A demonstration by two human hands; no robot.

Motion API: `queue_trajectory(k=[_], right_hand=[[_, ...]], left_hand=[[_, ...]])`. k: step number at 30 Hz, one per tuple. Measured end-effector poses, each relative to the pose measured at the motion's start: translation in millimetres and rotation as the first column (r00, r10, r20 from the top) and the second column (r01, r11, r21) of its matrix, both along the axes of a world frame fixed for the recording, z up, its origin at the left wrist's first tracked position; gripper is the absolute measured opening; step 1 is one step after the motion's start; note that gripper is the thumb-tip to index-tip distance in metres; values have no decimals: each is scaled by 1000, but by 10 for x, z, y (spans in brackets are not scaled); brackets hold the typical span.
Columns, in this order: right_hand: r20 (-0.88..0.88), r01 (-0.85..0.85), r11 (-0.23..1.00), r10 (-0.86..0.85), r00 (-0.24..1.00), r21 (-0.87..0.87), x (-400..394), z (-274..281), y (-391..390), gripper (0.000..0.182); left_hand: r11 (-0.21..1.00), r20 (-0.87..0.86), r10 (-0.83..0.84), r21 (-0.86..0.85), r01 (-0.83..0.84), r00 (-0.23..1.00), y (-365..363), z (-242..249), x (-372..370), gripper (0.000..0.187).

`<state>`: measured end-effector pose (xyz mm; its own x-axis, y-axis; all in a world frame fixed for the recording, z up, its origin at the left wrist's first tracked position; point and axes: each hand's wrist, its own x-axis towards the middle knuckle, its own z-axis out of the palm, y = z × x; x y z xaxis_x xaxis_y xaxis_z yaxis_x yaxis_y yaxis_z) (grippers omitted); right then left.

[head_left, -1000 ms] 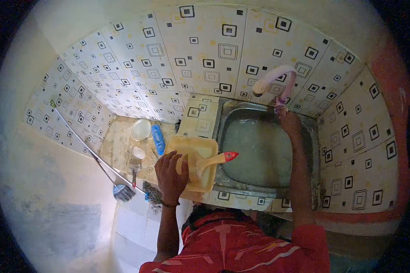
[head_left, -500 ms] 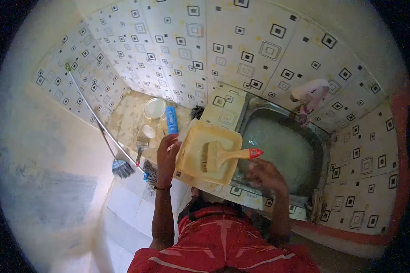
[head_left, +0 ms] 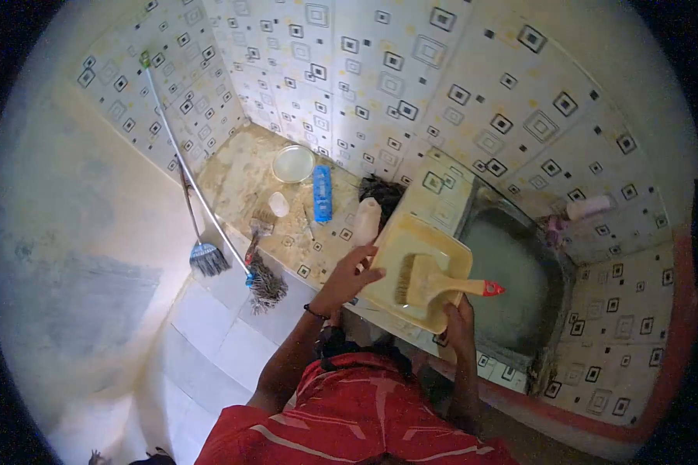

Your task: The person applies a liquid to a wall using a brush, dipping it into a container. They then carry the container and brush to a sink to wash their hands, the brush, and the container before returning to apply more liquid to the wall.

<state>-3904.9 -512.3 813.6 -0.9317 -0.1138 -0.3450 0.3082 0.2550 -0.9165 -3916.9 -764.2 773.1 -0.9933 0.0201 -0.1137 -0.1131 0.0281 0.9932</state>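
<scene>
A shallow yellow paint tray point(head_left: 459, 252) sits at the sink's left side. Across it lies a wide paint brush point(head_left: 442, 285) with a pale handle and a red tip, bristles to the left, handle end past the tray's right rim. My right hand point(head_left: 461, 325) grips the tray's lower right corner, thumb on the rim. At the left rim is my left hand point(head_left: 347, 277), fingers and thumb apart, the thumb reaching over the tray's edge. Just above that hand, a pale pink bottle-like object point(head_left: 367, 221) lies on the counter.
On the stained counter point(head_left: 240, 174) are a round lid-like dish point(head_left: 294, 163), a blue roller-shaped piece point(head_left: 322, 194), a small white cup point(head_left: 278, 204) and a smaller brush point(head_left: 257, 232). A mop point(head_left: 267, 285) and broom point(head_left: 207, 259) lean at left. The sink point(head_left: 508, 263) holds cloudy water.
My right hand has come from beside the brush handle to the tray's lower right corner. My left hand has shifted rightward over the tray's left rim. The view has turned; the pink object now shows.
</scene>
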Motion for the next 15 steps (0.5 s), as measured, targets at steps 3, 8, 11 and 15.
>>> queue_trajectory(k=[3,8,11,15], right_hand=[[34,91,960,-85,996,-265,129,33,-128,41],[43,-63,985,70,997,-162,192,-211,-139,43],[82,-126,952,154,985,-279,218,-297,-243,42],[164,-263,897,337,927,-355,179,-198,-429,41]], left_hand=[[997,-24,-71,16,71,997,-93,9,89,51],[960,21,61,273,-65,998,-260,24,349,54],[863,65,172,471,-182,983,-309,-210,620,52],[767,222,332,501,-400,917,-370,121,1107,54]])
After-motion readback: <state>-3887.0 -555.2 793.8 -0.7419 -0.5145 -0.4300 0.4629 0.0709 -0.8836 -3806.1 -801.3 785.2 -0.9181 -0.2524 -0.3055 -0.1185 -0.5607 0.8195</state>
